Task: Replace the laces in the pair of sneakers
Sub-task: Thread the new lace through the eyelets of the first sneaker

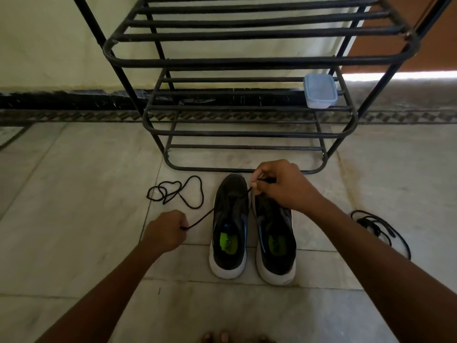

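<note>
On the pale tiled floor (74, 169), just in front of a black metal shoe rack (247, 134), stands a pair of dark sneakers with white soles, side by side and touching along their inner edges, toes pointing away toward the rack. The left sneaker (231, 219) shows a bright green insole label, and the right sneaker (275, 233) shows a duller green one; both have blue accents near the collar.

A black lace (210, 214) runs taut across the front of the left sneaker, stretched between the two hands. The left hand (165, 230) sits to the left of the shoes, low and near, its fingers curled into a fist that pinches one end of the lace. The right hand (282, 185) hovers over the toe end of the sneakers, partly covering the front of the right shoe, with thumb and fingers pinching the other end of the lace, whose tip pokes out toward the right.

To the far left of the shoes, a loose black lace (178, 191) lies on the tiles in a tangle of open loops. Well off to the right, beside the right forearm, another bundle of black laces (378, 226) lies on the floor; how many strands it holds cannot be told.

A small translucent plastic container with a pale blue lid (320, 91) rests on the right end of the rack's middle shelf. Behind the rack runs a cream wall with a dark skirting band and a patterned border strip. Bare toes (223, 337) show at the near edge.
</note>
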Demonstrator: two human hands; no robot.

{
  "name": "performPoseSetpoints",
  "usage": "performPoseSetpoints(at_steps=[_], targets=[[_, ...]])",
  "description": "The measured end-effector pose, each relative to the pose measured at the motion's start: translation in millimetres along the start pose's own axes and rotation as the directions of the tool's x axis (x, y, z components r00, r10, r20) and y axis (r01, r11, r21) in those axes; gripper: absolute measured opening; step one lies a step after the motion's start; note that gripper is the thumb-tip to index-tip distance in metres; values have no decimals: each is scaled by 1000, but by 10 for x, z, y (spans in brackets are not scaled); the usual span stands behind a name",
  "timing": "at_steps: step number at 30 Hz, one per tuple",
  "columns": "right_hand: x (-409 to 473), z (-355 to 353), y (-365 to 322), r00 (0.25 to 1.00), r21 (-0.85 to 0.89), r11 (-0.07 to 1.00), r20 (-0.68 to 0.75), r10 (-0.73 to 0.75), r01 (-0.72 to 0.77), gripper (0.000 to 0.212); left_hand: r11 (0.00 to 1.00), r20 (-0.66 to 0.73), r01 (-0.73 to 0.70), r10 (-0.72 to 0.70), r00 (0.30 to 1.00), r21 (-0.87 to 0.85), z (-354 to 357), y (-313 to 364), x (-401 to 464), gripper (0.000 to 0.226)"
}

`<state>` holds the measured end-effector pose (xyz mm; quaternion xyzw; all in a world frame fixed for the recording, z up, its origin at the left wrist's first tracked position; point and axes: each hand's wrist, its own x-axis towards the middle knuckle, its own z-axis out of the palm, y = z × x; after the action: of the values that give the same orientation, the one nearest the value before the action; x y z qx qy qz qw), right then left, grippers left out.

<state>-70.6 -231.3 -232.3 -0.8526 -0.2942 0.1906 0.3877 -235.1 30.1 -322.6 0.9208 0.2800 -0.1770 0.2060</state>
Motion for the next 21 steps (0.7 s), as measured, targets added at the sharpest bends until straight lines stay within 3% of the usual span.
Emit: performPoseSetpoints(at_steps=[3, 7, 9, 12, 14, 18, 21], targets=[[49, 8, 33, 998, -107, 994, -59, 18, -24, 12, 971, 110, 79, -106, 988, 224, -57, -152, -114, 29], [113, 133, 95, 980, -207, 969, -174, 100, -136, 29, 940, 124, -21, -23, 992, 341, -46, -123, -246, 27], [126, 183, 85, 973, -324, 934, -213, 85, -152, 17, 964, -10, -66, 71, 997, 257, -47, 23, -287, 30], [89, 207, -6, 975, -483, 865, -222, 27, -134, 16, 955, -239, -222, 173, 956, -198, -37, 388, -277, 15], [47, 221, -40, 975, -528, 845, -219, -40, -84, 14, 890, -236, -256, 175, 956, -377, -28, 642, -231, 11], [39, 308, -34, 963, -383, 924, -239, -125, 25, 14, 909, -193, -272, 219, 956, -317, 44, 925, -52, 14], [64, 407, 24, 988, -265, 964, -144, -58, 18, 16, 926, -260, -262, 191, 947, -272, 112, 941, 105, 12]])
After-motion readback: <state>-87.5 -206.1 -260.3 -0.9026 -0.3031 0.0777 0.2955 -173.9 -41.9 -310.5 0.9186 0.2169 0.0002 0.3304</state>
